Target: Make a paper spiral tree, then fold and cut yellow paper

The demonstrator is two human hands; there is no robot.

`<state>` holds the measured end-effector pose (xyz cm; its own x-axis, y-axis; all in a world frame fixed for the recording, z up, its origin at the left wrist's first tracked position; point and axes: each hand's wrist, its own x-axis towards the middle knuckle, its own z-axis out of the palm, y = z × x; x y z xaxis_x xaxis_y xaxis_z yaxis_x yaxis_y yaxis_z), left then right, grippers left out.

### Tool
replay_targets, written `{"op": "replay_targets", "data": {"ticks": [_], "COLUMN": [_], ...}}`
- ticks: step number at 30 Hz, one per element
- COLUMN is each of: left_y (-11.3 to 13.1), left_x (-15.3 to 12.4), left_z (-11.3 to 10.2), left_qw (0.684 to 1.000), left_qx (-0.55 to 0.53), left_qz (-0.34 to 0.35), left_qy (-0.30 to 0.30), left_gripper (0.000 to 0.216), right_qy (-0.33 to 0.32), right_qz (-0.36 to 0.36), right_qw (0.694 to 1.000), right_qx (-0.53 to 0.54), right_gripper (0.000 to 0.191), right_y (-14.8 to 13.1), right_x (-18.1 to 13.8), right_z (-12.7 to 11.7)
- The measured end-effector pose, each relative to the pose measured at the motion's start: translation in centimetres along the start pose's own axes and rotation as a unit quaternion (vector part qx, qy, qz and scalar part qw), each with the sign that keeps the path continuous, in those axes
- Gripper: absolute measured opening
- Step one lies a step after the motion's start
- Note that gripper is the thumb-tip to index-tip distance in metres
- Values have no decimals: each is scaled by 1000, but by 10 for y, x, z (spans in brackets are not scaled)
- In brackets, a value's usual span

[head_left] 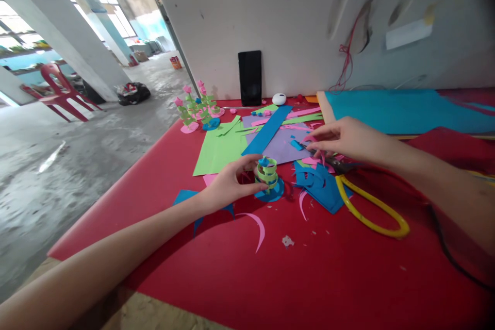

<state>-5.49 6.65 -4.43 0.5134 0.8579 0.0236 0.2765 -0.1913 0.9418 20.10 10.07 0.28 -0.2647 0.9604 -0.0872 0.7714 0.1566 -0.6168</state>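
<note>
My left hand has its thumb and fingers around a paper flower. This flower has a curled light-green paper stem, a blue top and a round blue base on the red table. Over the paper scraps to the right, my right hand reaches with fingers stretched and somewhat apart. A curved pink scrap shows by its fingertips; whether they touch it is unclear. Scissors with yellow handles lie just below that hand, blades among the scraps. Folded blue paper with cut-outs rests between the flower and the scissors.
Several finished paper flowers stand at the table's far left edge. Green paper, purple paper and a blue strip lie behind my hands. A black phone leans on the wall beside a white case.
</note>
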Motion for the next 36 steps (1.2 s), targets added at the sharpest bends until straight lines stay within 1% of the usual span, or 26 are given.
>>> {"op": "replay_targets", "data": {"ticks": [3, 8, 11, 14, 23, 27, 29, 31, 34, 36], "left_y": [1, 1, 1, 1, 3, 3, 4, 4, 3, 3], "left_x": [-1, -1, -1, -1, -1, -1, -1, -2, -2, -2], "left_z": [0, 0, 0, 0, 0, 0, 0, 0, 1, 1], "left_qw": [1000, 1000, 1000, 1000, 1000, 1000, 1000, 1000, 1000, 1000], "left_qx": [6, 10, 6, 6, 15, 17, 15, 11, 9, 8], "left_qz": [0, -3, 1, 3, -4, -4, -7, -7, -2, -1], "left_qy": [4, 13, 10, 7, 19, 17, 15, 14, 16, 19], "left_gripper": [57, 57, 57, 57, 57, 54, 56, 57, 59, 59], "right_qy": [-21, -19, -26, -35, -68, -71, -50, -9, 52, 70], "right_qz": [-12, -37, -43, -50, -35, -35, -43, -52, -71, -102], "right_qw": [1000, 994, 991, 989, 990, 990, 990, 989, 987, 984], "right_qx": [-11, -99, -127, -133, -121, -114, -126, -137, -131, -127], "right_gripper": [32, 30, 29, 29, 36, 30, 26, 23, 24, 28], "right_y": [-1, -3, -3, -2, -5, 1, 1, -4, -24, -42], "right_x": [-1, -1, -1, 0, -1, 0, 1, -1, -12, -29], "right_z": [0, 1, 1, 2, 0, 4, 3, -1, -8, -6]}}
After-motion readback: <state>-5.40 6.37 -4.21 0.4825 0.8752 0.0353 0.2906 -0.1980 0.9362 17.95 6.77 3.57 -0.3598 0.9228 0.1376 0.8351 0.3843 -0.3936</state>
